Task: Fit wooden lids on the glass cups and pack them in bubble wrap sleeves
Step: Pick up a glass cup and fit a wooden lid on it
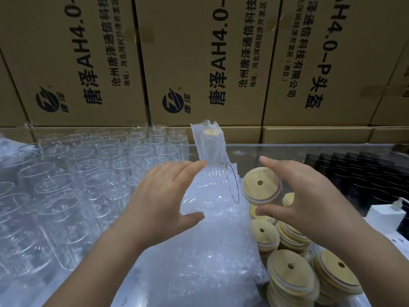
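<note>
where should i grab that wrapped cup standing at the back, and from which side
Grip the bubble-wrapped cup round its middle, fingers curled about the round body, coming from the near right side. It stands upright, and the bare glass cups crowd its left. Probably avoid the crumpled sleeve end above its wooden lid: that is loose wrap, not the cup.

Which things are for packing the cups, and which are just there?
For the job: the glass cup in the left hand, the wooden lid in the right hand, the spare glass cups, the lid stacks, the bubble wrap sleeves, the wrapped cup.
Just lying about: the cardboard boxes, the black ridged stack, the white box.
</note>
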